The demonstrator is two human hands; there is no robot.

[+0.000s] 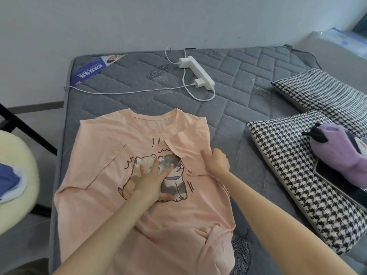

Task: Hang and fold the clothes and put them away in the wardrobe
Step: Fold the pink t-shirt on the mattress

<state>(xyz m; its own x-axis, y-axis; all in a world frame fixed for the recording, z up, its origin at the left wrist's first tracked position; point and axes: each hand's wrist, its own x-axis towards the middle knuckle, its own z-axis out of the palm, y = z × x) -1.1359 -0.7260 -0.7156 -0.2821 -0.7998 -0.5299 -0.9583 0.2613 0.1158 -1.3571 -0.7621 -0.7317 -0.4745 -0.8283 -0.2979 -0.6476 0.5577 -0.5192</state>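
On the grey mattress a pink T-shirt lies face up, cartoon print showing, with both sides folded in over the front. The left hand lies flat on the middle of the shirt, fingers straight and spread across the print. The right hand is at the shirt's right edge, fingers curled round the folded-in fabric there. Beyond the shirt's collar sits a white power strip with a cable looping from it. Right of the shirt lie two houndstooth cushions, with a purple plush toy beside them.
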